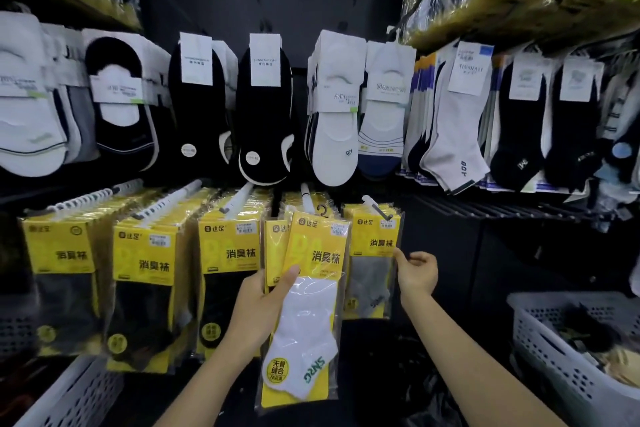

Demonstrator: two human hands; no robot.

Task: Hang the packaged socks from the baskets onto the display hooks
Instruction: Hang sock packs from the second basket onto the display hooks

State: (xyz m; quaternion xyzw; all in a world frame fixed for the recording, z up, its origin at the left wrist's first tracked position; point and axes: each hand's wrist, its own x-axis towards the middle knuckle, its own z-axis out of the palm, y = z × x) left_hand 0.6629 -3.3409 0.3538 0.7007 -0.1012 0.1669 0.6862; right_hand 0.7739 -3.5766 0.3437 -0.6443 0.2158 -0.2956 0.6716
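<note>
A yellow pack of white socks (311,288) hangs tilted in front of the fourth display hook (306,196), its small black hanger near the hook's tip. My left hand (266,298) grips this pack at its left edge, thumb across the front. My right hand (415,270) pinches the right edge of a yellow pack of grey socks (372,253) that hangs on the fifth hook (375,206). Three more rows of yellow packs with dark socks (228,267) fill the hooks to the left.
A white perforated basket (561,357) with loose packs stands at the lower right. Another white basket (79,392) sits at the lower left. Above hangs a row of white and black socks (263,107). A bare wire rack (502,210) extends right of the fifth hook.
</note>
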